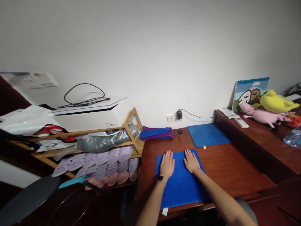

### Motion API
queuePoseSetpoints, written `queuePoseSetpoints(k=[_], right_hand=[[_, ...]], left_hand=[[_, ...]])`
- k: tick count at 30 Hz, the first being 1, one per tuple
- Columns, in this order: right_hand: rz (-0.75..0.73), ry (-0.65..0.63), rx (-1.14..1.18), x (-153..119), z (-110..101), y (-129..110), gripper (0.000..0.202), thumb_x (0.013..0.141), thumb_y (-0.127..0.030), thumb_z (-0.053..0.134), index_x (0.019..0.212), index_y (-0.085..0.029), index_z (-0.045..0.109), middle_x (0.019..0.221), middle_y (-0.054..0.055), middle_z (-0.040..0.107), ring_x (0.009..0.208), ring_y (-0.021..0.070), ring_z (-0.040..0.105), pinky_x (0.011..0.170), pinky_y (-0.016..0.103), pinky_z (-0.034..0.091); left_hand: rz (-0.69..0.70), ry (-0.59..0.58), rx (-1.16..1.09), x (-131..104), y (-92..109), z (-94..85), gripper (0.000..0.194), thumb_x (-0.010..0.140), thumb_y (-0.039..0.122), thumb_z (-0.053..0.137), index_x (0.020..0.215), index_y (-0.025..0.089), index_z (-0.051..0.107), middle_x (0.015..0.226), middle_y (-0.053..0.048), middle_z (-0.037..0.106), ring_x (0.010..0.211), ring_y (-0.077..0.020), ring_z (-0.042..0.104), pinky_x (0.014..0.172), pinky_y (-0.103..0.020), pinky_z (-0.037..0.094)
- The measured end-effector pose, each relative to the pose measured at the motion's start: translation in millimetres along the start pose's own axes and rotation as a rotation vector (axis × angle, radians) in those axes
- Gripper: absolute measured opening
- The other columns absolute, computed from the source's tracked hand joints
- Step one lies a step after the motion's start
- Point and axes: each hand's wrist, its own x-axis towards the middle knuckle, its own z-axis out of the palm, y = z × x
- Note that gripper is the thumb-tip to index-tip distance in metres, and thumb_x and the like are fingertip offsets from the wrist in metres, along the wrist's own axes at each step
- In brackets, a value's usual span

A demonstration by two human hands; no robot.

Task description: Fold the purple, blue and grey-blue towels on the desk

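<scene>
A dark blue cloth [180,191] lies spread flat on the reddish-brown desk [225,166], with a white tag at its front edge. My left hand [167,164] rests palm down on its upper left part, a watch on the wrist. On the upper right part lies my right hand [191,161], also palm down with nothing held. Behind and to the right, a lighter blue cloth [208,135] is laid flat near the wall. Folded purple and blue cloths [156,133] sit at the desk's back left corner.
At left, a wooden rack [138,147] holds purple and pink slippers [103,161] and a white box [89,119]. A raised ledge [270,138] at right bears a remote [241,122], plush toys [263,114], a picture [251,91] and a clear bottle [293,138].
</scene>
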Motion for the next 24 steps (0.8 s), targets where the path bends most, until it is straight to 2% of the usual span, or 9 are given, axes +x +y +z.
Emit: queuePoseSetpoints(k=[3, 5, 7, 12, 14, 15, 18, 22, 24], right_hand=[[-0.009, -0.031, 0.009, 1.8, 7.7, -1.8, 0.07, 0.106, -0.047, 0.02, 0.166, -0.012, 0.026, 0.174, 0.012, 0.022, 0.163, 0.0233, 0.016, 0.132, 0.044, 0.01], [-0.015, -0.033, 0.016, 1.9, 9.3, 6.8, 0.069, 0.106, -0.048, 0.019, 0.167, -0.015, 0.026, 0.174, 0.01, 0.022, 0.163, 0.0221, 0.015, 0.132, 0.044, 0.01], [0.01, -0.032, 0.017, 1.6, 8.2, 19.8, 0.07, 0.106, -0.048, 0.018, 0.167, -0.015, 0.024, 0.175, 0.01, 0.021, 0.163, 0.0214, 0.016, 0.132, 0.044, 0.01], [0.073, -0.034, -0.001, 2.5, 1.7, 40.7, 0.072, 0.106, -0.048, 0.017, 0.168, -0.012, 0.02, 0.175, 0.011, 0.019, 0.163, 0.0215, 0.013, 0.132, 0.045, 0.008], [0.077, -0.04, 0.003, 3.8, -2.2, 39.4, 0.072, 0.106, -0.048, 0.017, 0.168, -0.012, 0.019, 0.175, 0.011, 0.018, 0.163, 0.0218, 0.012, 0.132, 0.045, 0.007], [0.082, -0.051, 0.007, 3.9, -4.5, 37.3, 0.072, 0.106, -0.048, 0.018, 0.168, -0.012, 0.019, 0.175, 0.012, 0.018, 0.163, 0.0221, 0.012, 0.132, 0.046, 0.007], [0.081, -0.056, 0.029, -3.1, -9.5, 28.8, 0.071, 0.106, -0.047, 0.019, 0.167, -0.011, 0.02, 0.175, 0.012, 0.019, 0.163, 0.0229, 0.013, 0.132, 0.046, 0.008], [-0.02, 0.078, 0.042, -34.7, -1.1, 19.9, 0.069, 0.107, -0.044, 0.014, 0.167, -0.009, 0.022, 0.174, 0.011, 0.021, 0.163, 0.0219, 0.015, 0.132, 0.043, 0.011], [-0.059, 0.076, 0.026, -52.8, 7.1, 18.7, 0.069, 0.107, -0.043, 0.015, 0.166, -0.01, 0.026, 0.173, 0.011, 0.024, 0.162, 0.0224, 0.018, 0.132, 0.043, 0.014]], left_hand=[[0.078, -0.066, -0.038, 5.8, 32.0, 13.0, 0.06, 0.109, 0.042, 0.025, 0.164, 0.021, 0.036, 0.17, -0.008, 0.038, 0.159, -0.0229, 0.03, 0.131, -0.047, 0.027], [0.045, -0.092, -0.041, 5.8, 34.1, 18.4, 0.06, 0.109, 0.042, 0.024, 0.163, 0.021, 0.038, 0.169, -0.008, 0.04, 0.158, -0.0233, 0.032, 0.13, -0.047, 0.027], [-0.018, -0.093, -0.03, 1.5, 17.0, 18.1, 0.061, 0.108, 0.041, 0.023, 0.164, 0.019, 0.037, 0.169, -0.01, 0.038, 0.158, -0.026, 0.032, 0.13, -0.05, 0.027], [-0.197, -0.086, 0.025, -17.8, -59.8, -3.8, 0.064, 0.107, 0.041, 0.025, 0.165, 0.015, 0.033, 0.169, -0.013, 0.037, 0.158, -0.0283, 0.033, 0.129, -0.051, 0.028], [-0.219, -0.083, 0.04, -21.6, -74.0, -14.2, 0.064, 0.106, 0.039, 0.024, 0.164, 0.013, 0.034, 0.168, -0.015, 0.039, 0.157, -0.0283, 0.035, 0.129, -0.051, 0.028], [-0.217, -0.08, 0.046, -21.8, -73.1, -18.1, 0.064, 0.106, 0.038, 0.024, 0.164, 0.011, 0.035, 0.168, -0.015, 0.039, 0.157, -0.0279, 0.034, 0.13, -0.05, 0.027], [-0.14, -0.044, 0.04, -19.6, -37.7, -19.4, 0.062, 0.107, 0.036, 0.023, 0.163, 0.011, 0.037, 0.169, -0.013, 0.038, 0.159, -0.0247, 0.029, 0.132, -0.046, 0.023], [0.086, -0.002, -0.058, -23.1, 48.6, 0.3, 0.061, 0.11, 0.039, 0.019, 0.164, 0.015, 0.035, 0.17, -0.01, 0.036, 0.159, -0.0222, 0.029, 0.131, -0.045, 0.027], [0.147, -0.04, -0.093, -29.4, 79.5, 10.1, 0.06, 0.11, 0.04, 0.019, 0.165, 0.017, 0.032, 0.17, -0.009, 0.037, 0.159, -0.0216, 0.03, 0.13, -0.046, 0.029]])
